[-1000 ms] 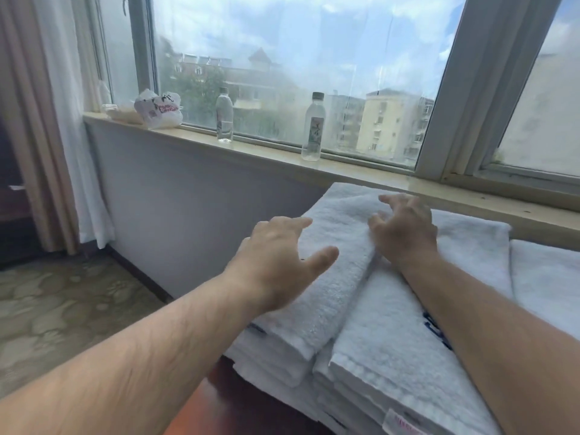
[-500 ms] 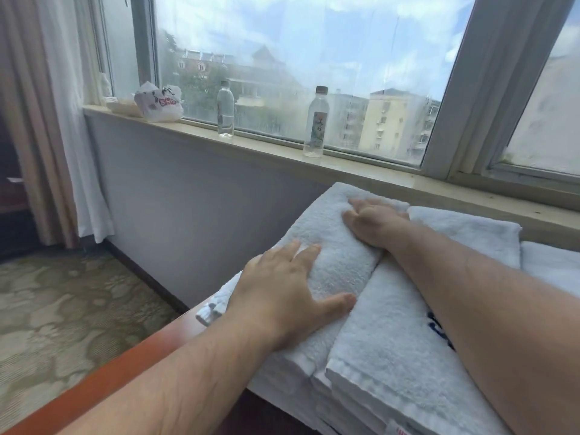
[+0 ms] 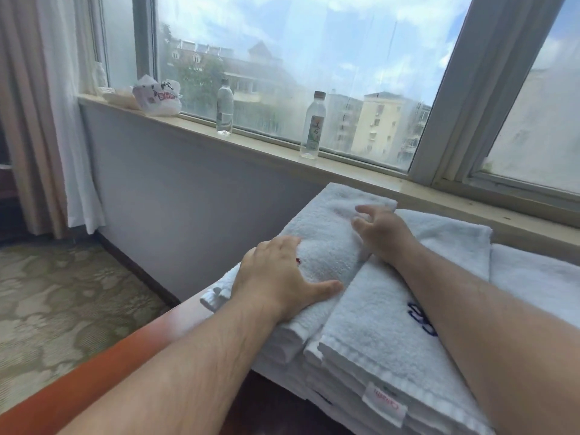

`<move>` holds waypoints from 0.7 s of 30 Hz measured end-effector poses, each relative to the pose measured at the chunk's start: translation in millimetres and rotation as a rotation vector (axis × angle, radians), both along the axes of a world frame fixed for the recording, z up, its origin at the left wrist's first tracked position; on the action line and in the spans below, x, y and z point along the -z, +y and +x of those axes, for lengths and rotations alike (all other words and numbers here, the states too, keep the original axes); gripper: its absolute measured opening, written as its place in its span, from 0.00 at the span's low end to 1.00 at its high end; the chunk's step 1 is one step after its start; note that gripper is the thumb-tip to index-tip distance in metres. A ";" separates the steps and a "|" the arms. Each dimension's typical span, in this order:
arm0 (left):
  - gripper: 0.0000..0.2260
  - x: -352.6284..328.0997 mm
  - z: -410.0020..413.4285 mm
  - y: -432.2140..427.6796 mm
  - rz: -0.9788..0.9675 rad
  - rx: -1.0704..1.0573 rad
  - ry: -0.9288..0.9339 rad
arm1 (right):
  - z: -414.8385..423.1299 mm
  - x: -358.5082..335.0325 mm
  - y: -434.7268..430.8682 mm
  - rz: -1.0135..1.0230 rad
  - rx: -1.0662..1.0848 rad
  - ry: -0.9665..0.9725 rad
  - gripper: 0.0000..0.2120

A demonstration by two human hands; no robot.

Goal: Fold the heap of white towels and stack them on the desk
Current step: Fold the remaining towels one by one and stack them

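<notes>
- At the far left we see a beige curtain (image 3: 37, 120) hanging down to a green patterned carpet (image 3: 62, 309).
- On the windowsill (image 3: 266, 145) lies a white plastic bag (image 3: 158, 97) with red print. To the right of it stands a clear bottle (image 3: 224, 111), and then a second bottle (image 3: 312, 127) with a brown cap. Both are upright and well apart from each other.
- The desk (image 3: 94, 381) shows as a reddish-brown wooden edge at the lower left.
- The left hand (image 3: 276, 284) lies palm down on the near left part of the top towel. Its fingers are straight and its thumb is stretched out to the right. It grips nothing and only presses.
- The top towel (image 3: 326, 243) is white terry cloth, folded into a long narrow shape that points toward the window. A small red mark shows beside the left fingers.
- This towel lies on a stack of towels (image 3: 326, 384) on the desk, just under the windowsill (we see many folded white edges, one layer over the other).
- The right hand (image 3: 381, 232) is at the far right part of the same towel. Its fingers are spread and loosely bent, with the tips at the cloth, and they hold nothing.
- Beside it, the right pile carries a towel with blue embroidery (image 3: 370, 324), partly hidden by the forearm. It has a white label (image 3: 384, 403) with red letters at its near edge.
- Farther right another white towel (image 3: 539, 277) lies flat.
</notes>
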State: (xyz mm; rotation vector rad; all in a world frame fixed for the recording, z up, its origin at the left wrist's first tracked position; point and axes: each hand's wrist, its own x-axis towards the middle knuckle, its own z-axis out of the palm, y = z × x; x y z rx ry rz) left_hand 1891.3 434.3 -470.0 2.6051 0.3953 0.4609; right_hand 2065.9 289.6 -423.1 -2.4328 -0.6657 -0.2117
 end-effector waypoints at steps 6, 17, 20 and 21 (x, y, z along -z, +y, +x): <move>0.35 -9.2 -38.7 -30.0 0.017 0.058 0.061 | -115.3 10.8 -82.4 -0.111 -0.048 -0.148 0.11; 0.08 -8.3 -142.2 -235.9 -0.255 0.493 -0.332 | -294.5 55.0 -330.7 -0.046 0.181 -0.261 0.14; 0.06 12.2 -152.4 -299.1 -0.283 0.632 -0.285 | -320.8 78.3 -403.0 -0.002 0.389 -0.222 0.08; 0.06 18.8 -153.7 -317.3 -0.281 0.672 -0.260 | -326.8 85.7 -422.4 0.010 0.439 -0.208 0.06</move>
